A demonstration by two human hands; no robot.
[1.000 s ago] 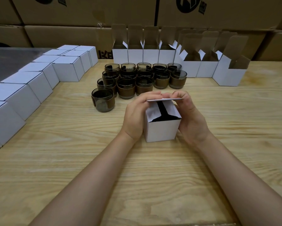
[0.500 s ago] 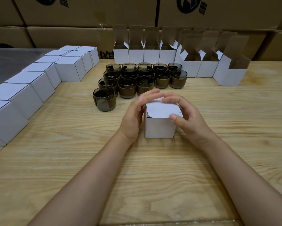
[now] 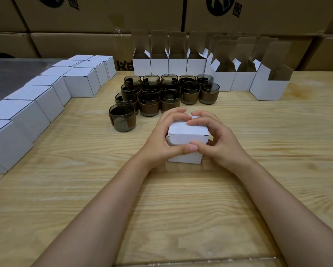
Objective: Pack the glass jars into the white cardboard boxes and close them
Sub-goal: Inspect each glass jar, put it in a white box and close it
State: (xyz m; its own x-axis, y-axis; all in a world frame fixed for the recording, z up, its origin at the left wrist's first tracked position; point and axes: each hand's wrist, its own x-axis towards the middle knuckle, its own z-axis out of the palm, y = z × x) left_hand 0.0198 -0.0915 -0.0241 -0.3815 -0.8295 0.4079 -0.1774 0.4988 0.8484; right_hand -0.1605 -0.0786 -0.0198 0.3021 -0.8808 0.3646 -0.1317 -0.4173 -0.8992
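On the table (image 3: 277,151), centre: white box (image 3: 185,159), lid (image 3: 187,130) folded down
Left hand (image 3: 158,143): fingers curled round box
Right hand (image 3: 222,140): likewise gripping it
Closing: press evenly so the tuck flap seats squarely

Jars (image 3: 149,105) block ahead; closed boxes (image 3: 36,105) wall the left

Pale wood table (image 3: 181,199), grain running side to side. Right in front of me sits one small white box (image 3: 188,134) with its lid folded down. Behind it there's a tight bunch of smoky glass jars (image 3: 149,105) with brown bands, plus a front jar (image 3: 123,120) standing a bit out at the near left. A line of closed white boxes (image 3: 38,105) runs down the left side. The open boxes (image 3: 159,64), flaps up, stand along the back, and the end box (image 3: 269,89) on the right sits nearer to me.
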